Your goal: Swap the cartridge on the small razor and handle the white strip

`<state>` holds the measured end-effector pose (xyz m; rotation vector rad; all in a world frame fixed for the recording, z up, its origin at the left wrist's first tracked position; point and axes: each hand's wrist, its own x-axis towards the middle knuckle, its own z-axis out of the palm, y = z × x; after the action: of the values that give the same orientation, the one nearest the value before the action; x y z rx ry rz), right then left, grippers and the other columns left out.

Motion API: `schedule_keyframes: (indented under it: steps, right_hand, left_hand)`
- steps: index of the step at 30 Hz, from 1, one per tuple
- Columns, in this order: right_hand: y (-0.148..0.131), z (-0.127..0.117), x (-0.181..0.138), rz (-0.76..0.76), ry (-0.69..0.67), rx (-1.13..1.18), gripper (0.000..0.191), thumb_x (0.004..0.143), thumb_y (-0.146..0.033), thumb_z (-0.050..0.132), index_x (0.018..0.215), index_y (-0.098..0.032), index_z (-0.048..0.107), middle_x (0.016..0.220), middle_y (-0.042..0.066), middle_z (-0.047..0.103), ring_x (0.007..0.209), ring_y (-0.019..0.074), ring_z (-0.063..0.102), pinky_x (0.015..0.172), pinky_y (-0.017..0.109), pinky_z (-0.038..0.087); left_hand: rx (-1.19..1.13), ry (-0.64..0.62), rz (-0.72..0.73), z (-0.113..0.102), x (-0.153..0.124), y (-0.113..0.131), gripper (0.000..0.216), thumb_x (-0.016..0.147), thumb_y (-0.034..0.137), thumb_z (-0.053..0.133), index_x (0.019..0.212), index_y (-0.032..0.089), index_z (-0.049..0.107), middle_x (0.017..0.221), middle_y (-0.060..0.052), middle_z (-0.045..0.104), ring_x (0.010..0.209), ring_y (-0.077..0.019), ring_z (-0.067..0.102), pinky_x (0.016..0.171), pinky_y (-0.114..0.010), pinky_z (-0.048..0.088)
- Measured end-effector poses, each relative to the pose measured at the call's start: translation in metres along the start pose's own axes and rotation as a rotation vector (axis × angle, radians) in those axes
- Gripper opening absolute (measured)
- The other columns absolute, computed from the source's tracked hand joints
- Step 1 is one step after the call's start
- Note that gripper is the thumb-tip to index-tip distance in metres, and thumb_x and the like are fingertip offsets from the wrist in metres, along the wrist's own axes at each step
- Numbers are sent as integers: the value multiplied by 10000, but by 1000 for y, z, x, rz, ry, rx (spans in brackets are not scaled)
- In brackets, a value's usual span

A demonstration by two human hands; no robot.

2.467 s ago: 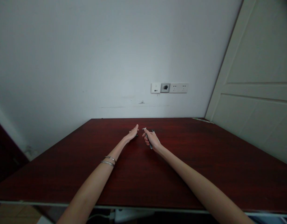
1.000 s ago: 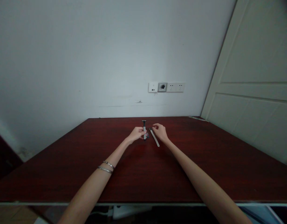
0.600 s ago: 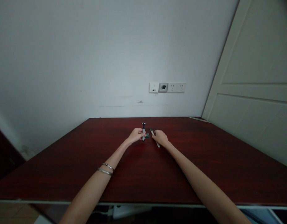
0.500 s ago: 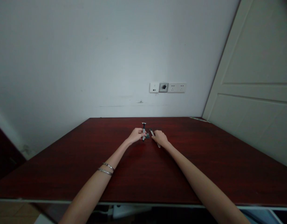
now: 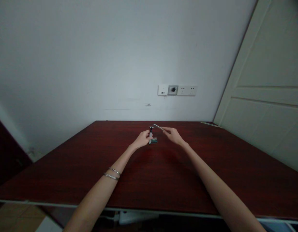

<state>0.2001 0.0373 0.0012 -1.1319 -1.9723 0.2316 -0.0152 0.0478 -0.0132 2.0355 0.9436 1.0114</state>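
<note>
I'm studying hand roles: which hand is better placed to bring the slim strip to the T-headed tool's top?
Probably the right hand: it holds the slim strip, whose free end lies near the tool's head in this view. The left hand is occupied, gripping the T-headed tool.

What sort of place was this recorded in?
Probably an indoor room, perhaps at home: a dark red, wood-grained table before a scuffed white wall, with wall sockets above the tabletop.
</note>
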Motion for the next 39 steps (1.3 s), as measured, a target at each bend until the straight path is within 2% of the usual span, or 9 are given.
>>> schedule_keyframes:
  steps: [4,12,17,21,24,27,31,34,39]
  right_hand:
    - [-11,-22,0,-4,22,161,366,831,-359,488,1119,-187,635,1067,52,666,934,217,623,836,327,466]
    - [-38,-44,-2,-61,-156,206,331,771,-381,577,1025,-198,684,1011,47,687,899,218,624,802,333,474]
    - [-42,-51,-1,-22,-128,217,329,773,-378,571,1025,-200,684,1008,54,688,899,212,623,802,334,469]
    - [-48,-51,-2,-58,-201,224,315,775,-364,568,1019,-202,686,999,50,691,900,211,623,798,333,473]
    - [-54,-50,-3,-65,-155,225,310,784,-362,561,1025,-210,683,1028,51,681,931,209,616,827,330,463]
    - [-58,-50,-4,-103,-220,201,302,793,-369,556,1020,-218,686,1009,46,688,903,204,623,817,326,465]
    - [-57,-48,-3,-114,-151,165,308,802,-371,545,1039,-225,677,1022,47,683,910,204,618,820,328,462]
    - [-55,-48,-3,-129,-203,173,303,798,-373,551,1030,-229,681,1027,41,682,917,203,619,827,327,464]
    - [-54,-50,-4,-110,-187,173,310,795,-374,553,1036,-226,678,1031,43,681,924,206,620,836,331,462]
  left_hand:
    - [192,-33,32,-2,-4,4,143,743,164,533,883,134,534,731,-11,609,644,-116,584,604,-214,434]
    - [442,-24,125,-6,-11,19,206,757,167,519,961,153,543,745,-22,619,637,-133,559,600,-211,396]
    - [464,-11,123,-6,-13,21,233,756,160,517,987,152,546,738,-23,616,625,-139,553,606,-216,393]
    - [466,-24,102,-6,-14,26,246,758,158,516,1002,148,546,736,-28,612,631,-140,553,608,-213,388]
    - [481,-23,82,-6,-14,27,241,757,165,520,997,150,547,725,-22,605,626,-139,549,605,-213,383]
    - [488,-18,115,-6,-13,25,260,755,172,527,1014,155,543,736,-24,609,629,-143,551,606,-219,383]
    - [498,-24,119,-6,-12,23,236,763,180,518,994,145,550,739,-32,615,626,-149,556,606,-229,390]
    - [505,-29,112,-6,-12,23,239,753,175,525,989,145,552,766,-39,623,643,-149,560,612,-229,393]
    - [487,-25,106,-7,-14,27,270,749,157,515,1018,154,544,755,-27,624,640,-138,558,612,-222,392]
